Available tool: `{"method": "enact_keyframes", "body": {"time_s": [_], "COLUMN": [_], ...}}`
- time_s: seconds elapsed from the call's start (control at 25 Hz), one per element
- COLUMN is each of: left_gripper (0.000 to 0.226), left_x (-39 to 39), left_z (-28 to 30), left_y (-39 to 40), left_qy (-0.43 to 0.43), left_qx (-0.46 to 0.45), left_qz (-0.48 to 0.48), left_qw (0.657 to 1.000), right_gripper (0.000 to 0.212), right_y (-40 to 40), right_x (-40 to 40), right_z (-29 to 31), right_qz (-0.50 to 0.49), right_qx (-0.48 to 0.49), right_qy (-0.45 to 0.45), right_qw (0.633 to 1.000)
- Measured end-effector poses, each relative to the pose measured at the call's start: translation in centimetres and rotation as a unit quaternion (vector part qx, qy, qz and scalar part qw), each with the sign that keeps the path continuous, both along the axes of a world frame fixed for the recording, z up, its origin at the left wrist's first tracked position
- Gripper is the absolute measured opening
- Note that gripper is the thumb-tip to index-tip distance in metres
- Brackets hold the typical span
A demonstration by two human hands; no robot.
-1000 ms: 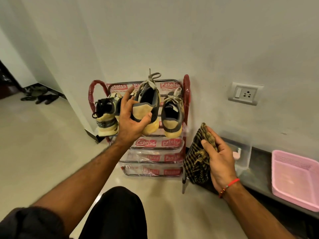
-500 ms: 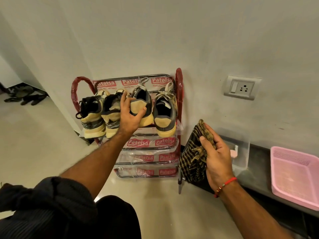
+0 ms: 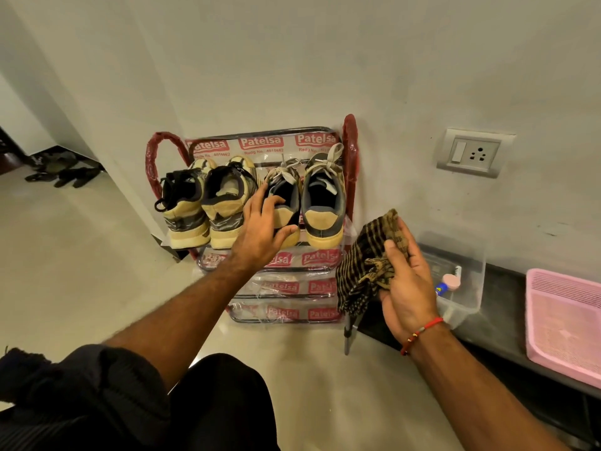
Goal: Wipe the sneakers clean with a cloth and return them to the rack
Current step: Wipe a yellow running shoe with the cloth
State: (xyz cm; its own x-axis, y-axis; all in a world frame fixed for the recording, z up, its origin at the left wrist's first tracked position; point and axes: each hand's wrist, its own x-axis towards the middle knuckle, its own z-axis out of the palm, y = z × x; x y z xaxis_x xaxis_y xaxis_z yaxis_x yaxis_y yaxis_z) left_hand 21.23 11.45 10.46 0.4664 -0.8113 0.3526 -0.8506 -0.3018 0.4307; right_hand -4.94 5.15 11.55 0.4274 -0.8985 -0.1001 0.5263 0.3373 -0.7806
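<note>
A metal shoe rack point(image 3: 350, 148) with red side loops stands against the wall. Its top shelf carries several sneakers, heels toward me. My left hand point(image 3: 263, 226) grips the heel of the third, a grey and yellow sneaker point(image 3: 287, 190) that rests on the shelf, with fingers at its opening and my thumb under the sole. Its mate point(image 3: 323, 203) sits to the right, touching it. Two tan and black sneakers point(image 3: 201, 203) fill the left side. My right hand point(image 3: 406, 288) holds a dark checked cloth point(image 3: 362, 268) beside the rack's right edge.
A low dark bench point(image 3: 500, 310) runs along the wall at right, bearing a clear plastic box point(image 3: 461, 275) and a pink tray point(image 3: 566, 323). A wall socket point(image 3: 471, 153) is above it. Dark footwear point(image 3: 65, 175) lies on the floor far left. My knee is below.
My left hand has carried the grey and yellow sneaker down onto the top shelf beside its mate. My right hand has kept the cloth in place.
</note>
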Motion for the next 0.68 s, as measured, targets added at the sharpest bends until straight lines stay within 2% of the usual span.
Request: {"method": "enact_keyframes", "body": {"time_s": [0.16, 0.2, 0.24, 0.32, 0.4, 0.44, 0.52, 0.6, 0.68], "left_gripper": [0.042, 0.041, 0.043, 0.054, 0.057, 0.055, 0.046, 0.033, 0.029], "left_x": [0.9, 1.8, 2.9, 4.9, 6.0, 6.6, 6.9, 7.4, 7.4], "left_z": [2.8, 4.0, 5.2, 7.4, 8.3, 8.3, 8.6, 9.5, 10.8], "left_y": [3.1, 3.7, 4.2, 4.6, 4.4, 4.0, 3.4, 3.2, 3.6], "left_qy": [-0.175, -0.195, -0.188, -0.107, -0.044, -0.040, -0.016, 0.046, 0.050], "left_qx": [0.007, 0.031, 0.073, 0.193, 0.293, 0.311, 0.268, 0.169, 0.104], "left_qz": [0.088, 0.121, 0.160, 0.216, 0.205, 0.189, 0.169, 0.168, 0.176], "left_qw": [0.981, 0.973, 0.966, 0.951, 0.933, 0.931, 0.948, 0.970, 0.978], "right_gripper": [0.046, 0.046, 0.046, 0.046, 0.045, 0.045, 0.044, 0.042, 0.037], "right_y": [-0.4, -0.4, -0.3, 0.0, 0.3, 0.5, 0.7, 0.7, 0.5], "right_x": [-0.4, -0.4, -0.3, -0.1, 0.0, 0.0, -0.1, -0.4, -1.0], "right_z": [0.3, 0.4, 0.3, 0.2, 0.1, 0.0, -0.3, -0.4, -0.3], "right_qz": [-0.005, -0.006, -0.006, -0.001, 0.011, 0.017, 0.025, 0.027, 0.024], "right_qx": [0.024, 0.027, 0.032, 0.039, 0.040, 0.040, 0.036, 0.034, 0.036], "right_qy": [-0.030, -0.032, -0.031, -0.026, -0.015, -0.010, -0.003, 0.003, 0.006], "right_qw": [0.999, 0.999, 0.999, 0.999, 0.999, 0.999, 0.999, 0.999, 0.999]}}
